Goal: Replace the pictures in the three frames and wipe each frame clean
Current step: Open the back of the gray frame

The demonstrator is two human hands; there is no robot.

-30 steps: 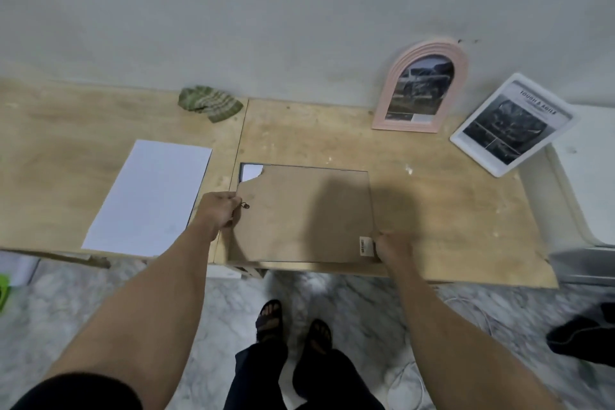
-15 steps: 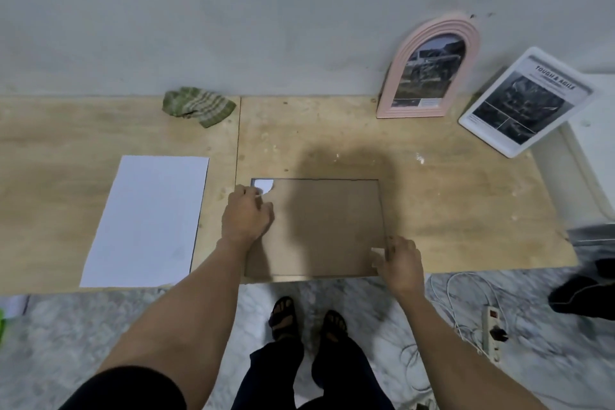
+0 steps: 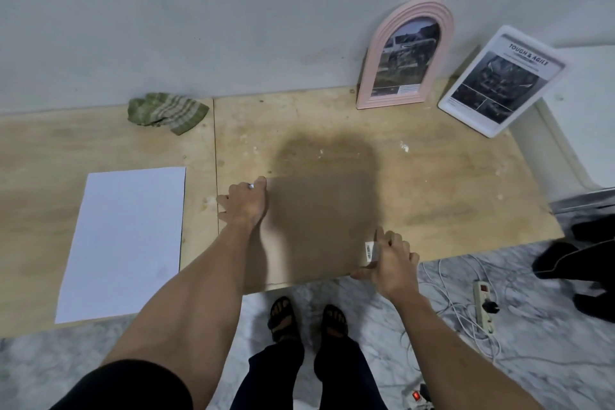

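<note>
- Brown frame back [image 3: 316,226] lies face-down between both hands on the wooden table [image 3: 432,183].
- Left hand [image 3: 244,203] pinches its far-left corner; right hand [image 3: 389,258] grips its near-right corner.
- Beyond the right hand — pink arched frame [image 3: 404,53] and white frame [image 3: 502,81], each holding a picture.
- Left of the left hand — white sheet [image 3: 126,240].

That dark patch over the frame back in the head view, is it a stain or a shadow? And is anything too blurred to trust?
Head view: the dark patch on the table and the frame back looks like the person's own shadow, soft-edged, light from behind. Head view: wide-angle bending curves the table edges. Head view: the left hand and right hand are slightly soft; the pink arched frame stays readable.
</note>
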